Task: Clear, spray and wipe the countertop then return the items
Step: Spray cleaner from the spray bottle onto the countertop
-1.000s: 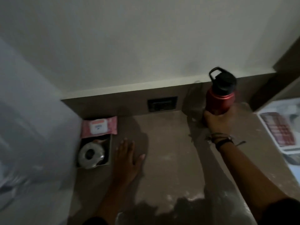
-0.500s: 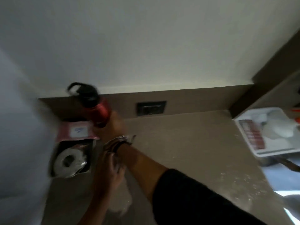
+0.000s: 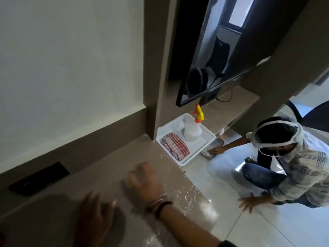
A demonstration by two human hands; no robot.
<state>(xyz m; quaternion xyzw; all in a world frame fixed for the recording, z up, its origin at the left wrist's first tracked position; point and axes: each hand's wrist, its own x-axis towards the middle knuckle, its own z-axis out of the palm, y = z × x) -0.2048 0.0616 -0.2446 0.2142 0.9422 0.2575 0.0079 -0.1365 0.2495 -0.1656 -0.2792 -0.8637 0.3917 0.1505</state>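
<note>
My right hand (image 3: 142,181), with bands at the wrist, hovers low over the brown countertop (image 3: 99,177) and holds nothing. My left hand (image 3: 97,215) is blurred at the lower left, fingers apart and empty. White specks lie scattered on the counter near its front edge. At the counter's right end stands a white tray (image 3: 204,147) with a clear spray bottle (image 3: 193,130) that has a yellow and orange trigger, and a folded red-checked cloth (image 3: 175,148). The red bottle is out of view.
A black socket plate (image 3: 39,179) sits in the backsplash at the left. A dark screen (image 3: 210,56) hangs on the wall above the tray. Another person (image 3: 288,168) crouches on the tiled floor to the right, one hand on a metal tray (image 3: 212,148).
The view has swung right, away from the wipes and tape box. My right hand no longer holds the red bottle, which has left the view. Both hands are now over the counter, empty.
</note>
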